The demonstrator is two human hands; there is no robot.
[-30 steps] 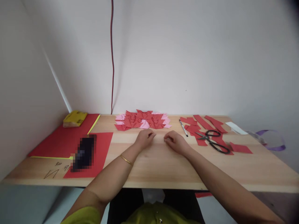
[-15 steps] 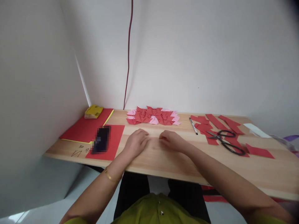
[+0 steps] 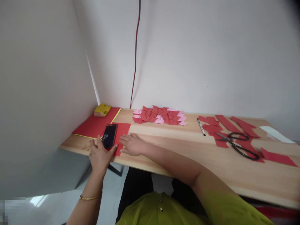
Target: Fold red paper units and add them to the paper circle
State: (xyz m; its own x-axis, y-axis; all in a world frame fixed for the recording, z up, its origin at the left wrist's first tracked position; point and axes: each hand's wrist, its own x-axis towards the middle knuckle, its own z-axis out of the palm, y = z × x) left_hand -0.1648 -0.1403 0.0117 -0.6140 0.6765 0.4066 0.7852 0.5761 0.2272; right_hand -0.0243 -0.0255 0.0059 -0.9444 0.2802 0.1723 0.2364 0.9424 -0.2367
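Note:
A black phone (image 3: 109, 137) with white characters on its screen lies on a red paper sheet (image 3: 124, 127) at the left of the table. My left hand (image 3: 100, 155) is at the phone's near end, thumb and fingers spread around it. Whether the fingertips touch the phone I cannot tell. Over the right edge of the same sheet, my right hand (image 3: 133, 144) lies palm down, its fingers stretched toward the phone and nothing held in them.
Folded red and pink paper pieces (image 3: 160, 115) stand along the wall. To the right are a pen (image 3: 201, 127), black-handled scissors (image 3: 239, 144) and red paper offcuts (image 3: 227, 123). A yellow packet (image 3: 102, 110) sits on a larger red sheet (image 3: 90, 125) at the back left.
Both hands have moved left from the table's middle to the phone and red sheet. Their fingers have spread out from a curled pose. The camera view has shifted slightly left.

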